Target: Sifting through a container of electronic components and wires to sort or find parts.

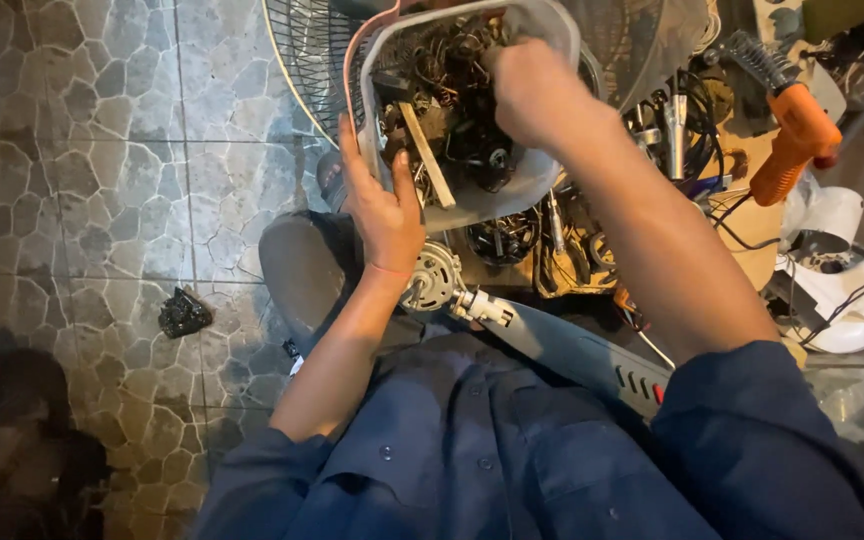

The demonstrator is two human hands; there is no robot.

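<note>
My left hand (pixel 382 205) grips the near left rim of a clear plastic tub (pixel 507 190), thumb inside the rim. The tub is full of dark scrap: tangled wires, small metal parts and a pale wooden stick (pixel 427 152). My right hand (pixel 532 90) reaches down into the tub from the right, its fingers buried in the scrap, so what they hold cannot be seen. Below the tub a small electric motor (pixel 434 282) with a white shaft end rests on a grey fan stand (pixel 577 350) across my lap.
A wire fan guard (pixel 302 60) lies behind the tub. At the right are an orange heat gun (pixel 800 140), a white fan base (pixel 847 290), cables and loose tools. A small black lump (pixel 184 314) lies on the stone-pattern floor (pixel 102 150) at the left.
</note>
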